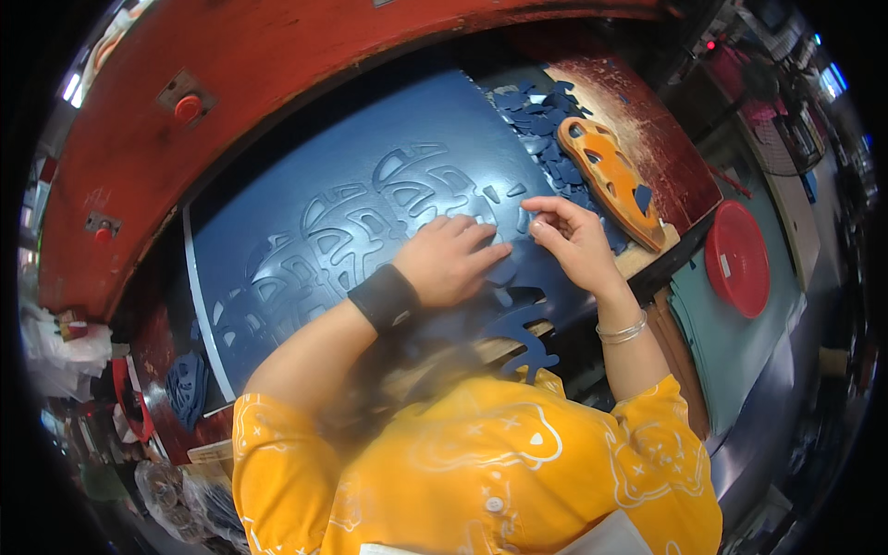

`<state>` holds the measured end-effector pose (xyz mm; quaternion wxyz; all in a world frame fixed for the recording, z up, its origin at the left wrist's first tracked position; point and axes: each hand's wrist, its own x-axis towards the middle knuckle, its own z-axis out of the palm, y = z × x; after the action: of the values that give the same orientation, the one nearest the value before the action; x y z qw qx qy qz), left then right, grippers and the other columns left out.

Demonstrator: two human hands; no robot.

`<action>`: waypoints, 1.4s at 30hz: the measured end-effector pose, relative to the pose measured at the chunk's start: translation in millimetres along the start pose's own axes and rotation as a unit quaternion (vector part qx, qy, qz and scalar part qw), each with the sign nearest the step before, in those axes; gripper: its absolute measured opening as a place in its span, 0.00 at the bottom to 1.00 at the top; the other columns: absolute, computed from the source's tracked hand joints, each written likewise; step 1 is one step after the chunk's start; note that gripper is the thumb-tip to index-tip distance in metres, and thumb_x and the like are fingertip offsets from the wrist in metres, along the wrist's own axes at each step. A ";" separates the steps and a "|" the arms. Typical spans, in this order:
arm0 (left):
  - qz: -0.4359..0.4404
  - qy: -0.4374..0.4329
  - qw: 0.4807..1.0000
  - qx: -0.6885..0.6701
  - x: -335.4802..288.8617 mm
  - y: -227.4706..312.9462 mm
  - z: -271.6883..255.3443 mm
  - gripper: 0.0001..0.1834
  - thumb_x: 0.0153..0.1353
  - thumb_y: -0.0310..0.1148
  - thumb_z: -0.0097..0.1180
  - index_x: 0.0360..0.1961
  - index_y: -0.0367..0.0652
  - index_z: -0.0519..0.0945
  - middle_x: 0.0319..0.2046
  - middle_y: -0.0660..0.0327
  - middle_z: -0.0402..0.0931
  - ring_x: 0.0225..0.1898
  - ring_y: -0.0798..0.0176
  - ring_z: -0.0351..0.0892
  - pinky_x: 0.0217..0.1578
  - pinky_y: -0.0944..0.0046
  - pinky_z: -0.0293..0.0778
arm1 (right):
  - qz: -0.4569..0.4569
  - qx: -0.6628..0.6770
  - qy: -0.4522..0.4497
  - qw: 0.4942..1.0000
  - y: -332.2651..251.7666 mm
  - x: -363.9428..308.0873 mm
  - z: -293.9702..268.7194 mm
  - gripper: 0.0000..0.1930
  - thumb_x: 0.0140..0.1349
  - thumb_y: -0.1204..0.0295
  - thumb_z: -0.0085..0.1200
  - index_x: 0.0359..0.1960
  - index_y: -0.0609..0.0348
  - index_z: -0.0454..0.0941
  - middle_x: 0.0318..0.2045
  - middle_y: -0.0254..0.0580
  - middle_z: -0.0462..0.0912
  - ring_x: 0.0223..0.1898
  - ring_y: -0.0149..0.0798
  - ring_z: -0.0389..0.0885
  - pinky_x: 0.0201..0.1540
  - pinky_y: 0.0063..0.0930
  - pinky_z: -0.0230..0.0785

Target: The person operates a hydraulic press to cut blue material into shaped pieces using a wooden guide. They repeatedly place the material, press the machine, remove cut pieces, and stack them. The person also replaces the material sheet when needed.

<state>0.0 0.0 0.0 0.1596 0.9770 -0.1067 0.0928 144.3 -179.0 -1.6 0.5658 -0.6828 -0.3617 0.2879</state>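
A large dark blue sheet [351, 120] lies in front of me, with curved, strap-like shapes cut into it in rows. My left hand [453, 259] rests on the cut area, fingers extended and slightly apart, a black band round its wrist. Just right of it, my right hand [581, 245] hovers low over the sheet, thumb and index finger curled close together; whether a small scrap is between them I cannot make out. Beside these fingers lie small cut-out blue bits [492, 194]. A cut blue piece [529, 344] with curved arms hangs near the sheet's front edge.
An orange cutting die [610, 180] lies at the right, next to a heap of blue scraps [546, 116]. Farther right are a red plastic basket [740, 259] and teal sheets [708, 342]. A red machine beam [277, 55] with a red push button [188, 108] spans the far side.
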 end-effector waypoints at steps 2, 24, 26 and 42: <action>-0.046 0.090 0.995 -0.006 4.0 1.0 7.7 0.18 0.54 0.34 0.56 0.49 0.49 0.77 0.35 0.57 0.79 0.38 0.53 0.76 0.39 0.56 0.74 | -0.010 0.021 0.026 0.999 0.7 -0.7 1.5 0.12 0.60 0.74 0.55 0.46 0.59 0.79 0.28 0.30 0.79 0.31 0.20 0.74 0.36 0.16 0.69; -0.306 0.349 0.585 -0.665 -5.4 -34.1 -14.1 0.24 0.72 0.44 0.36 0.41 0.32 0.76 0.35 0.55 0.79 0.35 0.62 0.79 0.37 0.65 0.76 | -0.094 -0.015 0.187 0.978 -9.4 70.6 54.3 0.09 0.62 0.67 0.55 0.34 0.60 0.74 0.20 0.38 0.78 0.23 0.32 0.78 0.28 0.25 0.70; -0.281 0.364 0.568 -0.682 -11.7 -43.8 -22.6 0.21 0.72 0.43 0.37 0.42 0.34 0.76 0.38 0.53 0.80 0.36 0.61 0.81 0.39 0.62 0.79 | -0.057 -0.046 0.234 0.969 -13.5 67.8 29.5 0.09 0.63 0.67 0.54 0.34 0.59 0.74 0.18 0.37 0.78 0.23 0.31 0.78 0.28 0.25 0.70; -0.178 0.377 0.472 -0.777 -3.7 -53.3 -29.2 0.17 0.68 0.36 0.38 0.56 0.44 0.67 0.35 0.57 0.78 0.32 0.63 0.74 0.28 0.66 0.74 | -0.216 -0.158 0.131 0.955 -16.5 52.1 65.1 0.05 0.62 0.80 0.46 0.39 0.60 0.71 0.26 0.42 0.80 0.24 0.38 0.80 0.29 0.29 0.71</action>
<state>4.9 59.7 10.9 0.8912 0.3208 0.1113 0.3008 119.2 -97.9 2.8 0.5415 -0.7011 -0.4639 0.0058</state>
